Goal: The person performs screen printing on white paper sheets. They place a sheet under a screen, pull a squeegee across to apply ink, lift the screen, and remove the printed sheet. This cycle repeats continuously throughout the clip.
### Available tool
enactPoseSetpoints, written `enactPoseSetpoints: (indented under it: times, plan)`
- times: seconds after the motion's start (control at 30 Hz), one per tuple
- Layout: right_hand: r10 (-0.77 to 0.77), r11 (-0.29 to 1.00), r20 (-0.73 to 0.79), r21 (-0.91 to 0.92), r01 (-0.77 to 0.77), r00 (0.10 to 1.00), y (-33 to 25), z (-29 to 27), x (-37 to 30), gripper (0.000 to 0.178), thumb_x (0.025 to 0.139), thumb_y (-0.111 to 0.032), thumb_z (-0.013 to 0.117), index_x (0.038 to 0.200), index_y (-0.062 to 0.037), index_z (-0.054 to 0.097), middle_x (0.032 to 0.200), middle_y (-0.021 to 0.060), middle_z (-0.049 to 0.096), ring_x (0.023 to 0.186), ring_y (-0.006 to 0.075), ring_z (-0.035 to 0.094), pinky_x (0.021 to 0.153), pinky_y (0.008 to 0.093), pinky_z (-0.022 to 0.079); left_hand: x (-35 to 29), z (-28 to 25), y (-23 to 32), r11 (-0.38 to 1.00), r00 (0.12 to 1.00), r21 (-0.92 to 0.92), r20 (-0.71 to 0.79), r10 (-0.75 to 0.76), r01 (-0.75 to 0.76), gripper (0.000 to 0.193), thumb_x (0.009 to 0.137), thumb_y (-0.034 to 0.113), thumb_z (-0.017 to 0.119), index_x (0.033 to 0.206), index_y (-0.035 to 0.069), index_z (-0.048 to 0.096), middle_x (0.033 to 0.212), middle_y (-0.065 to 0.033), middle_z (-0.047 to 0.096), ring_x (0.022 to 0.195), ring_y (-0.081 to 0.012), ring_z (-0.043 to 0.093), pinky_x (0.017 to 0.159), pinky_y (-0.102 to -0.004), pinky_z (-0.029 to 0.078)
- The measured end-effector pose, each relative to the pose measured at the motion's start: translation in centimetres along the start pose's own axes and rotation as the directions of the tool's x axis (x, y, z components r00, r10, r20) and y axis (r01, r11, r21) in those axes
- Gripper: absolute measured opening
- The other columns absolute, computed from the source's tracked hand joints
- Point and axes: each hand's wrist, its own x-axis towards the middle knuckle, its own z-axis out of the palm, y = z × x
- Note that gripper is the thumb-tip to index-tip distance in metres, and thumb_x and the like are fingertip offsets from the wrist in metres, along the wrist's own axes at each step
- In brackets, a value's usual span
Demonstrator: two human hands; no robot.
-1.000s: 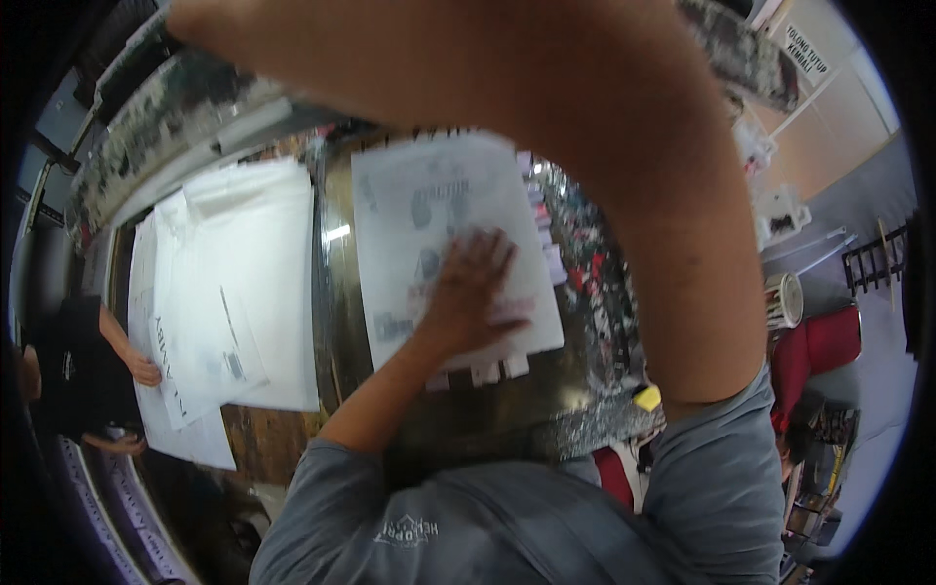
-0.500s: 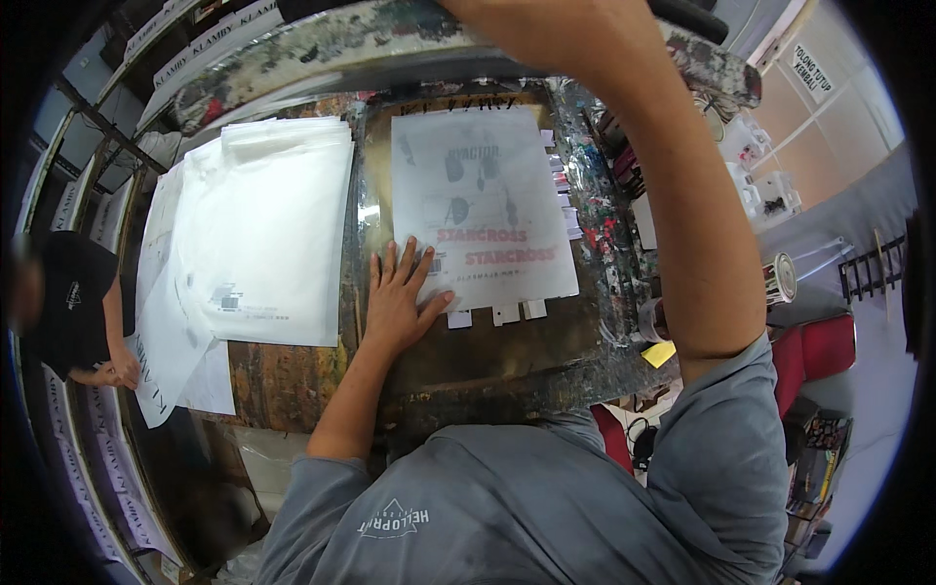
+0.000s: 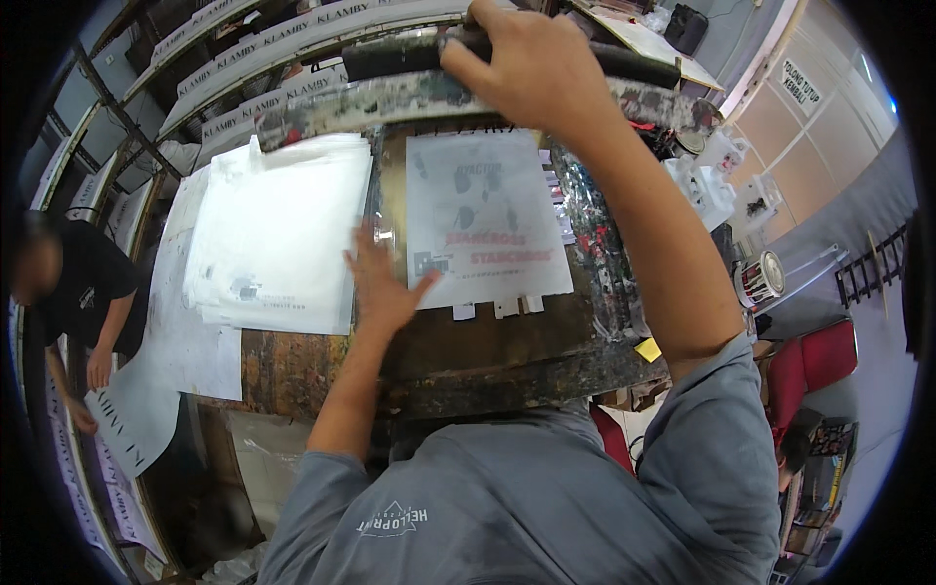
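Observation:
A translucent white sheet (image 3: pixel 497 210) with grey and red print lies on the paint-stained board (image 3: pixel 468 356) in front of me. Beside its left edge, my left hand (image 3: pixel 382 288) is lifted with fingers spread, blurred by motion and holding nothing. My right hand (image 3: pixel 541 73) reaches to the far side, its thumb and fingers around the dark bar (image 3: pixel 419 57) of a raised, paint-stained frame (image 3: pixel 390 102). Part of the grip is hidden behind the bar. To the left lies a stack of white translucent sheets (image 3: pixel 283 229).
At the left, another person (image 3: pixel 88 283) holds a printed white sheet (image 3: pixel 146 419) by the shelves. Small white tabs (image 3: pixel 507 307) stick out under the central sheet. A paint can (image 3: pixel 760 278), plastic tubs (image 3: pixel 707 185) and a red chair (image 3: pixel 829 356) are on the right.
My left hand has risen off the central sheet and shifted slightly left. My right hand stays at the far bar. The other person has drawn a sheet away from the stack, leftward.

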Motion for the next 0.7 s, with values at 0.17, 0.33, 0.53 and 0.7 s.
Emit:
enactPoseSetpoints:
  times: [0.17, 0.33, 0.53, 0.7]
  plan:
    - [-0.068, 0.992, 0.241, -0.088, 0.091, 0.968, -1.3, 0.9, -8.6, 0.062, 0.098, -0.051, 0.066, 0.135, -0.0017, 0.063, 0.1, 0.0212, 0.068, 0.097, 0.0419, 0.067, 0.085, 0.0509, 0.052, 1.2, -8.9, -1.9, 0.21, 0.988, -0.971, 0.09, -0.13, 0.116, 0.11, 0.086, 0.016, 0.092, 0.17, 0.0, 0.024, 0.147, -0.0217, 0.061, 0.107, -0.0248, 0.073, 0.093, -0.0345, 0.06]
    - [-0.071, 0.99, 0.739, 0.136, -0.045, 0.67, -2.1, 3.7, -20.2, 0.038, 0.097, -0.048, 0.071, 0.1, -0.0093, 0.073, 0.1, 0.0129, 0.071, 0.097, 0.0372, 0.07, 0.084, 0.0531, 0.055, -6.7, -6.6, -3.8, 0.702, 0.878, -0.528, 0.284, -0.385, 0.478, 0.11, 0.054, 0.048, 0.108, 0.14, -0.006, 0.064, 0.137, -0.015, 0.064, 0.116, -0.0321, 0.066, 0.104, -0.0494, 0.052]
    - [0.036, 0.971, 0.744, 0.132, -0.2, 0.667, -5.0, 6.6, -26.4, 0.038, 0.082, -0.032, 0.087, 0.108, -0.011, 0.068, 0.099, 0.0077, 0.067, 0.096, 0.0317, 0.069, 0.079, 0.0451, 0.059, -9.6, -3.6, -6.3, 0.99, 0.99, 0.109, 0.097, -0.1, 0.089, 0.115, 0.039, 0.073, 0.097, 0.121, -0.005, 0.07, 0.108, -0.01, 0.059, 0.112, -0.0315, 0.05, 0.103, -0.0474, 0.034]
    - [0.021, 0.98, 0.549, 0.156, -0.127, 0.836, 1.0, 15.1, -23.9, 0.043, 0.078, -0.028, 0.089, 0.11, -0.0108, 0.066, 0.098, 0.0078, 0.062, 0.094, 0.0303, 0.064, 0.077, 0.0443, 0.057, -9.2, -4.2, -6.0, 0.976, 0.959, 0.082, 0.187, -0.213, 0.201, 0.11, 0.036, 0.07, 0.099, 0.111, -0.005, 0.07, 0.109, -0.0107, 0.057, 0.111, -0.0321, 0.045, 0.101, -0.0479, 0.035]
